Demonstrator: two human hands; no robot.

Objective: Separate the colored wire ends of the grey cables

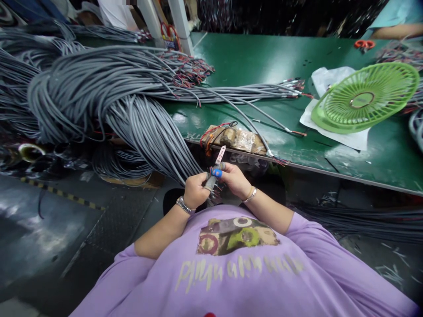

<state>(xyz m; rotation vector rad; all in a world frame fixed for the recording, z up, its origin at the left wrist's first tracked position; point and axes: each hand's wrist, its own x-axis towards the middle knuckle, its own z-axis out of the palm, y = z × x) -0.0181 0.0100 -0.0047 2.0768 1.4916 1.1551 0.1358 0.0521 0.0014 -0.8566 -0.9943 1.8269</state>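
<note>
My left hand (194,190), with a metal watch at the wrist, is closed around the end of a grey cable (210,181) in front of my chest. My right hand (233,178), with a bangle at the wrist and a blue cap on one fingertip, pinches a small pink-handled tool (220,155) and the thin coloured wires (215,190) fanning out of the cable end. Both hands touch each other just below the front edge of the green table (251,61). A big bundle of grey cables (109,92) drapes off the table down toward my hands.
A taped brown block (238,139) with red wires sits at the table edge. A green fan grille (365,97) lies on white plastic at the right. Orange-handled scissors (364,43) and another person's arm (396,30) are at the far right. More cables lie on the floor.
</note>
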